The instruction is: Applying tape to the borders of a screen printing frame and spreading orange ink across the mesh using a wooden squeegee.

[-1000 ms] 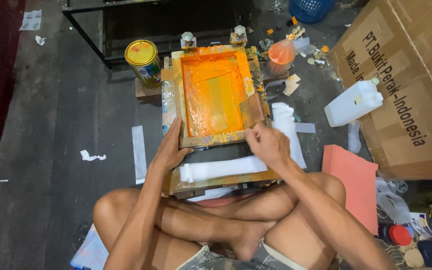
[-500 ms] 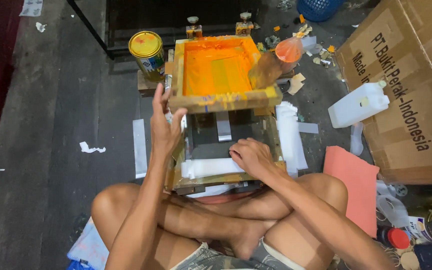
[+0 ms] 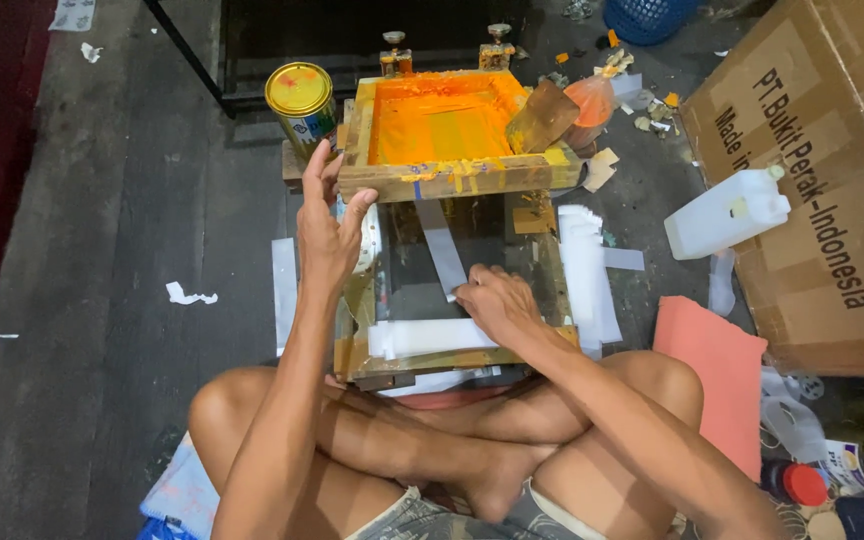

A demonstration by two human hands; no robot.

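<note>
1. A large brown cardboard box (image 3: pixel 812 190) with black lettering on its side stands at the right of the dark floor; a white plastic jerrycan (image 3: pixel 727 212) lies just beside it, and a salmon-pink flat sheet (image 3: pixel 717 365) rests below, near the person's knee.
2. A round tin with a yellow lid and a blue-and-white label (image 3: pixel 301 103) stands just left of the orange-stained wooden printing frame (image 3: pixel 447 135), which is tilted up off the wooden base (image 3: pixel 452 300).
3. The left hand (image 3: pixel 325 232) grips the frame's near left corner, thumb and fingers clamped around the wood.
4. The right hand (image 3: pixel 497 303) lies on the base under the raised frame, fingers together on the lower end of a narrow grey strip (image 3: pixel 440 245), which runs up from the fingertips toward the frame.
5. A stack of white paper strips (image 3: pixel 427 338) lies across the base, just beside the right hand's wrist; more white strips (image 3: pixel 588 270) lie to its right.
</note>
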